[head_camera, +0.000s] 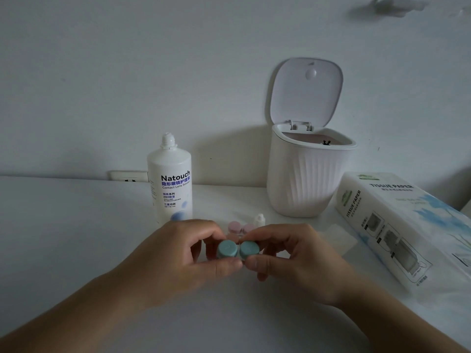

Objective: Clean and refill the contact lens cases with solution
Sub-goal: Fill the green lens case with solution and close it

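Above the white worktop point(76, 225), both hands hold a teal contact lens case point(238, 249) between them. The left hand point(175, 253) has its grip closed on the left cap, thumb below and fingers curled over the top; the right hand point(288, 253) grips the right cap in the same manner. Both teal caps sit on their wells, so this case appears either not yet opened or already closed; which of the two cannot be told. Just behind the hands lies a pink contact lens case point(240, 229), partly hidden, its state unclear. The solution bottle point(170, 184) stands upright to the left rear with its cap off, and a small white nozzle cap point(259, 220) stands just beside the pink case, which suggests that dispensing is under way or prepared. A loose tissue sheet point(339, 236) lies flat to the right, near a pack of tissue paper point(397, 225). A small bin point(303, 179) stands open at the rear. Judged overall, at least one case remains to be handled.
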The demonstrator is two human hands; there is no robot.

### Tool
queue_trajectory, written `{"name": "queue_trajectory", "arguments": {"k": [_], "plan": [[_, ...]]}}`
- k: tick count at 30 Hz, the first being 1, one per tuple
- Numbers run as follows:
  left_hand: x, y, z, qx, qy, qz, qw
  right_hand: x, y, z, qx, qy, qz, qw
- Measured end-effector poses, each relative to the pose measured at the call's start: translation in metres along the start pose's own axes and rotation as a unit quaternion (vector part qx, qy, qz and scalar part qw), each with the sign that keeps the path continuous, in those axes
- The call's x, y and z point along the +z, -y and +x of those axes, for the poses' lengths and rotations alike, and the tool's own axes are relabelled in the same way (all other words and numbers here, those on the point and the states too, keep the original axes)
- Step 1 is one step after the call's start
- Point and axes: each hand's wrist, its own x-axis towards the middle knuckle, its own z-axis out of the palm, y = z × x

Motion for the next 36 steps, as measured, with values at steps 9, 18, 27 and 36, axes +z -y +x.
{"name": "queue_trajectory", "arguments": {"k": [9, 18, 27, 36], "plan": [[-0.0025, 0.0000, 0.0015, 0.018, 0.064, 0.009, 0.998, 0.0007, 0.0008, -0.0002, 0.012, 0.000, 0.008, 1.000], [0.0003, 0.0013, 0.0013, 0.005, 0.023, 0.060, 0.998, 0.0002, 0.0024, -0.0005, 0.015, 0.002, -0.008, 1.000], [0.0002, 0.0030, 0.0027, 0.016, 0.079, -0.003, 0.997, 0.0002, 0.0029, -0.0004, 0.014, 0.019, -0.001, 1.000], [0.0000, 0.0041, 0.0013, 0.026, 0.096, -0.002, 0.995, -0.0017, 0.0013, -0.0011, 0.010, 0.041, -0.013, 0.999]]}}
